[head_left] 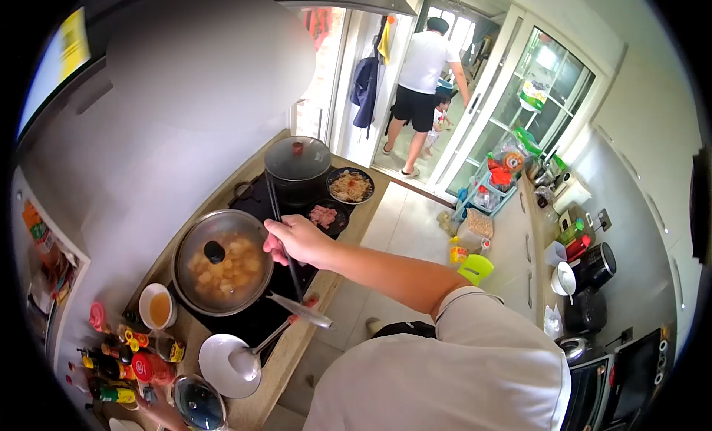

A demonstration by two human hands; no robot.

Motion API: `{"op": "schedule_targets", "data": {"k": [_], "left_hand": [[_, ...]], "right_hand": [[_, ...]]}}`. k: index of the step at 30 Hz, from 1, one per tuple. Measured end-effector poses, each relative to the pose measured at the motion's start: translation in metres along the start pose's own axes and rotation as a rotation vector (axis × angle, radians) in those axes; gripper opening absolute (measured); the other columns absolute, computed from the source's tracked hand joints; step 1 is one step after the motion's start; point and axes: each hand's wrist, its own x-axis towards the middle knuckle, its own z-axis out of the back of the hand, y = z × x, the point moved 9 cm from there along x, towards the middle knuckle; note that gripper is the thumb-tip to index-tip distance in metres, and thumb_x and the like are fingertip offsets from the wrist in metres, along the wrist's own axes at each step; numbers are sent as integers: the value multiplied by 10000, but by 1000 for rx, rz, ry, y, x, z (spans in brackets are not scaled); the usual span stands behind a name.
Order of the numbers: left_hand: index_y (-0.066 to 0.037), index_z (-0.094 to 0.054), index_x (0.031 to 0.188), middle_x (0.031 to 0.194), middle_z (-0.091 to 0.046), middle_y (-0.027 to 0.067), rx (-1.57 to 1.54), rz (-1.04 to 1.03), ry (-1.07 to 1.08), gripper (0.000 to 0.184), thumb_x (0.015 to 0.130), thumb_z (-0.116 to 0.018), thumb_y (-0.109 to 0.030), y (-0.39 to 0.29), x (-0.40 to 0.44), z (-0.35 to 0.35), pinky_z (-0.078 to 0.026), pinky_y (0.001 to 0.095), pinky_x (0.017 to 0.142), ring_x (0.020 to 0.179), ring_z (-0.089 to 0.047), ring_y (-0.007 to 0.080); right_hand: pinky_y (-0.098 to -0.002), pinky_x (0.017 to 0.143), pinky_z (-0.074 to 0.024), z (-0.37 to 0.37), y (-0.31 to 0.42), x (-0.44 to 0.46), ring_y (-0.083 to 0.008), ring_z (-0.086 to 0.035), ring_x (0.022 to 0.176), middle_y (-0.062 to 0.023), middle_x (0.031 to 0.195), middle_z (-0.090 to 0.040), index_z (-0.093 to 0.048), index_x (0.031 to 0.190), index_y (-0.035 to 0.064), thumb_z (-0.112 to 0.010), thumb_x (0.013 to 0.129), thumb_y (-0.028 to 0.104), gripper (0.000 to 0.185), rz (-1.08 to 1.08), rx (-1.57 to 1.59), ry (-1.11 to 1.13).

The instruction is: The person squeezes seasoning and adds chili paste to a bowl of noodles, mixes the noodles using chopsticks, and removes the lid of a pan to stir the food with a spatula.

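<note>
My right hand (pixel 293 238) is closed around long dark chopsticks (pixel 274 201), held above the stove beside a lidded pan (pixel 176 272). Chunks of food in brownish liquid show through the pan's glass lid (pixel 245 231), which has a black knob. At the lower left, my left hand (pixel 159 412) is partly cut off by the frame edge. It is close to a small glass lid (pixel 199 405) and several sauce bottles (pixel 111 364); its fingers are too unclear to show a grip. A ladle (pixel 245 363) rests in a white bowl (pixel 215 357).
A dark lidded pot (pixel 297 183) stands at the back of the stove. Beside it are a dish of raw meat (pixel 324 215) and a plate of shredded food (pixel 350 186). A bowl of brown liquid (pixel 159 309) stands left. Another person (pixel 423 68) and a child (pixel 439 120) are at the doorway.
</note>
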Motion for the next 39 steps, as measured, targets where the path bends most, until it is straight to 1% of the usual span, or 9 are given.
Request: {"op": "schedule_targets", "data": {"k": [2, 6, 10, 14, 20, 23, 25, 35, 39], "left_hand": [[39, -533, 1274, 1184, -599, 143, 130, -11, -37, 562, 859, -741, -278, -46, -22, 27, -468, 396, 899, 1052, -564, 269], [-38, -616, 905, 790, -555, -12, -784, 22, 434, 215, 961, -590, -243, -275, -102, 6, -355, 202, 611, 668, -434, 58], [41, -593, 1172, 958, -658, 97, -1013, 79, 1095, 416, 998, -518, -329, -487, -223, -76, -484, 272, 749, 829, -610, 155], [45, -612, 1026, 946, -675, 144, -1113, 200, 1356, 456, 1002, -490, -394, -600, -301, -151, -511, 323, 771, 821, -645, 206], [-69, -566, 779, 857, -671, 118, -1208, 498, 1366, 369, 1015, -460, -332, -670, -351, -234, -505, 359, 752, 775, -643, 227], [-91, -559, 760, 841, -688, 112, -1120, 724, 1370, 384, 1029, -403, -317, -676, -364, -278, -502, 355, 737, 776, -646, 229], [-67, -606, 822, 856, -703, 93, -1064, 774, 1620, 400, 1028, -378, -322, -696, -384, -299, -507, 353, 733, 752, -652, 221], [-49, -632, 860, 884, -674, 116, -1068, 892, 2095, 580, 976, -339, -537, -746, -444, -392, -488, 370, 755, 833, -629, 240], [-90, -633, 796, 875, -677, 98, -965, 1016, 1795, 540, 971, -384, -536, -698, -436, -427, -480, 363, 749, 825, -631, 236]], "right_hand": [[-315, 652, -529, 16, -11, 13, -201, -648, 731, -173, 901, -682, -561, 733, 36, -457, 1016, 290, 395, -19, 197, 105], [-325, 794, -501, 23, -7, 14, -214, -664, 938, -171, 1028, -698, -634, 797, 44, -467, 1007, 282, 358, -108, 416, 301], [-308, 814, -460, 49, -2, 8, -168, -628, 975, -139, 1060, -693, -656, 872, 38, -491, 991, 279, 315, -100, 538, 483], [-312, 807, -438, 115, -9, 20, -145, -589, 917, -121, 1046, -680, -672, 936, -4, -479, 994, 292, 358, -30, 475, 551], [-374, 825, -455, 248, -38, 65, -241, -590, 922, -134, 921, -641, -673, 1049, 6, -487, 976, 416, 456, 20, -16, 328], [-359, 815, -474, 324, -8, 36, -294, -584, 887, -170, 1005, -557, -641, 1117, 43, -685, 863, 203, 304, 773, -470, -184], [-362, 773, -492, 330, -1, 17, -294, -591, 885, -162, 1074, -531, -633, 1131, 55, -744, 727, 47, 419, 1049, -723, 33], [-343, 617, -482, 454, -72, 74, -226, -608, 775, -109, 930, -580, -610, 974, 26, -632, 784, -47, 205, 712, -568, -32], [-277, 553, -493, 528, -117, 134, -121, -622, 664, -68, 819, -626, -635, 960, -4, -642, 881, 11, 81, 484, -227, -205]]}}
